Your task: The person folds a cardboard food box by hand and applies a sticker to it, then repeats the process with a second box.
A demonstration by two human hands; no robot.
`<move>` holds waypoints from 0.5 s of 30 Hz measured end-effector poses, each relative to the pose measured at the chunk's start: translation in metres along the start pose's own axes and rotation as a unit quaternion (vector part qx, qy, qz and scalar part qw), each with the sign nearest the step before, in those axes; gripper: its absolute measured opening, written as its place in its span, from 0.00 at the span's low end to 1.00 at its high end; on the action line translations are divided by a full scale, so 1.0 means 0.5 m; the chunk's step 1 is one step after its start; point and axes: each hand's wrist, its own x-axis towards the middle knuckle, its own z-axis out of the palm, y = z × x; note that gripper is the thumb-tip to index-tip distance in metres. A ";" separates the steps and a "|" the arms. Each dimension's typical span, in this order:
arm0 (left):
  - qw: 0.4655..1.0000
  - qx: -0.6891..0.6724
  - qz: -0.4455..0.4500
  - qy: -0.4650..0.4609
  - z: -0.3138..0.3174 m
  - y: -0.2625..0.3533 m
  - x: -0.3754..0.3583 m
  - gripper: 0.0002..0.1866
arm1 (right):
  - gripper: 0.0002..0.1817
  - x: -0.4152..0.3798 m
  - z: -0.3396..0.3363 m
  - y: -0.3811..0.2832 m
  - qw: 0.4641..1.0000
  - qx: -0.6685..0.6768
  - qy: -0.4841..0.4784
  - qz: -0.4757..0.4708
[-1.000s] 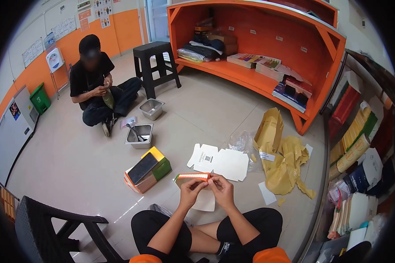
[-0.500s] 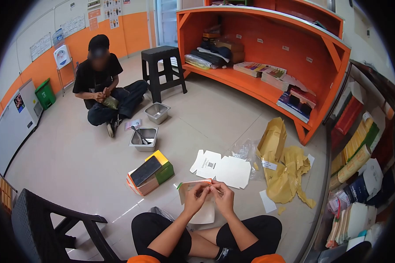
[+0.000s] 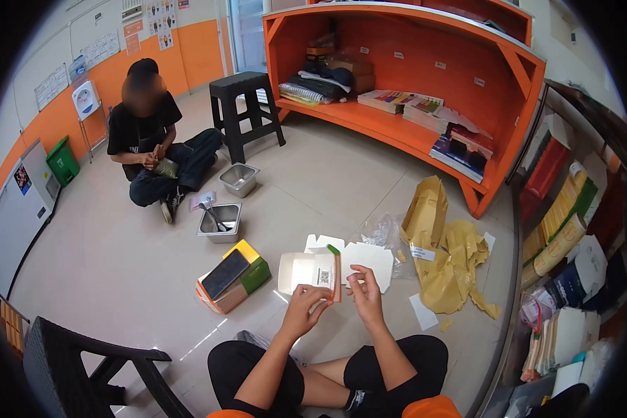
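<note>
A partly folded cardboard box (image 3: 305, 270), white inside with a green and orange edge, is held up in front of me. My left hand (image 3: 308, 306) grips its near lower edge between thumb and fingers. Just right of the box, my right hand (image 3: 364, 289) is raised with its fingers loosely bent, apart from the box and with nothing visible in them. Behind the box, a flat unfolded white carton (image 3: 375, 261) lies on the floor, partly hidden. To the left stands a yellow, green and orange box (image 3: 247, 282) with a black phone (image 3: 225, 272) on top.
Torn brown wrapping paper (image 3: 453, 265) and clear plastic (image 3: 382, 233) lie to the right. Two metal pans (image 3: 219, 223) stand farther off, near a seated person (image 3: 153, 132) handling a small packet. Black stools (image 3: 246, 104), an orange shelf (image 3: 397, 125) and stacked goods (image 3: 564, 306) surround the floor.
The box has turned and lifted, so its white inside now faces up. My right hand has come away from the box and moved right; my left hand still holds it. The view has shifted slightly.
</note>
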 end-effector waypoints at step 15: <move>0.992 -0.045 -0.083 -0.086 0.023 0.014 -0.021 0.14 | 0.15 0.005 -0.007 0.028 0.991 -0.101 -0.035 -0.083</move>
